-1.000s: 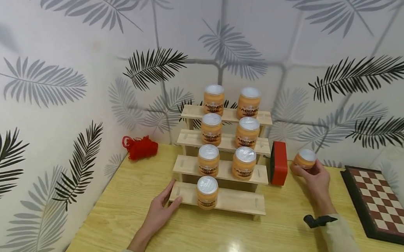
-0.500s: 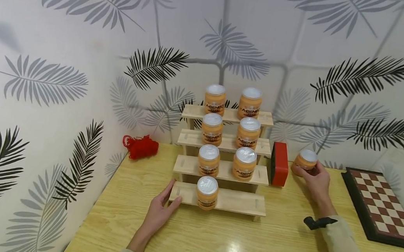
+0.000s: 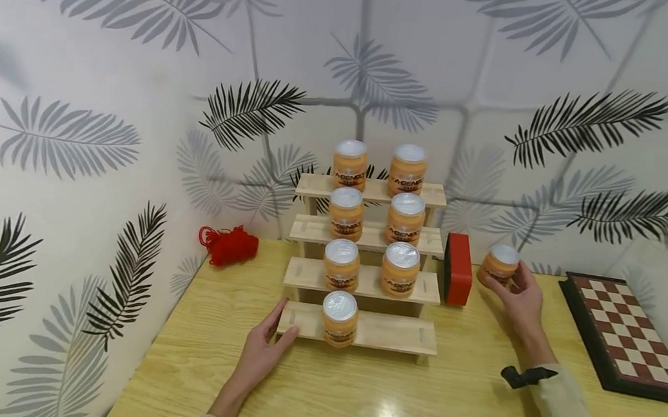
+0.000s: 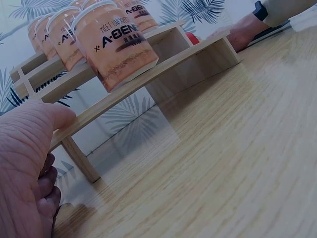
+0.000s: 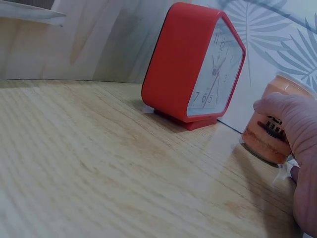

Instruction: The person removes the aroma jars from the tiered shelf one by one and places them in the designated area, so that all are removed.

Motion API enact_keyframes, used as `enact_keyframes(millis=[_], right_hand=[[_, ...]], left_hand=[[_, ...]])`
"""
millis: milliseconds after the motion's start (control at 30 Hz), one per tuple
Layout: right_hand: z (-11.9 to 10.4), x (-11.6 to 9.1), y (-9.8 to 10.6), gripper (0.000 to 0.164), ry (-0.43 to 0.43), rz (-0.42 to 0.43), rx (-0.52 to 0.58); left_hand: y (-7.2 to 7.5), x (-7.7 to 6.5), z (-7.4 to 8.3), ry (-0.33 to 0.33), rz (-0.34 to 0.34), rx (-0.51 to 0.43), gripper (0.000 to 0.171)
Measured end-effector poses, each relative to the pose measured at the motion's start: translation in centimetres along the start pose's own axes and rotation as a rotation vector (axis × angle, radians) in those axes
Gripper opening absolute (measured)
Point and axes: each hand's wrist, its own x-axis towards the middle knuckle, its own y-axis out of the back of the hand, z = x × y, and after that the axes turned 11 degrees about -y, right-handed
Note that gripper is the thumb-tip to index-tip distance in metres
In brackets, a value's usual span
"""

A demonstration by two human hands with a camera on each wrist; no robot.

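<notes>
A four-tier wooden display rack (image 3: 394, 339) stands against the wall. My left hand (image 3: 266, 346) holds the left end of its lowest board, thumb on top and fingers curled below, as the left wrist view shows. One orange jar with a silvery lid (image 3: 339, 325) stands on that board, left of its middle. Two matching jars stand on each higher tier, such as this jar (image 3: 399, 274). To the right of the rack, my right hand (image 3: 522, 305) grips another orange jar (image 5: 267, 129) between thumb and fingers, slightly tilted, low over the table near the wall.
A red clock (image 5: 183, 64) stands between the rack and the held jar. Farther right lies a chessboard (image 3: 628, 332) with a dark frame. A bundle of red yarn (image 3: 232, 246) lies left of the rack. The patterned wall (image 3: 472, 63) bounds the wooden table (image 3: 321, 388) at the back.
</notes>
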Motion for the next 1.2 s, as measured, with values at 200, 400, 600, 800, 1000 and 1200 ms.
enact_keyframes(millis=[200,400,600,800,1000,1200], right_hand=[[-0.9,-1.2,0.4,0.091,-0.009,-0.049,0.006],[-1.3,-2.9,1.0,0.087,-0.009,-0.020,-0.007],[-2.4,-6.0,1.8,0.084,0.013,-0.030,-0.021],[-3.4,-8.6,2.7,0.072,0.058,-0.036,0.004],[-4.3,-10.0,2.9,0.068,0.104,-0.059,0.074],[-6.1,-11.1,2.6,0.069,0.189,-0.089,0.091]], left_hand=[[0.3,-0.2,-0.1,-0.002,0.023,0.005,0.072],[0.5,0.1,0.0,-0.002,0.019,-0.008,0.072],[0.4,0.2,0.2,0.006,0.008,-0.004,0.072],[0.0,0.1,0.2,0.006,-0.004,-0.012,0.073],[0.0,0.1,-0.2,0.000,-0.002,-0.007,0.073],[0.0,0.1,-0.1,0.004,-0.006,-0.012,0.073]])
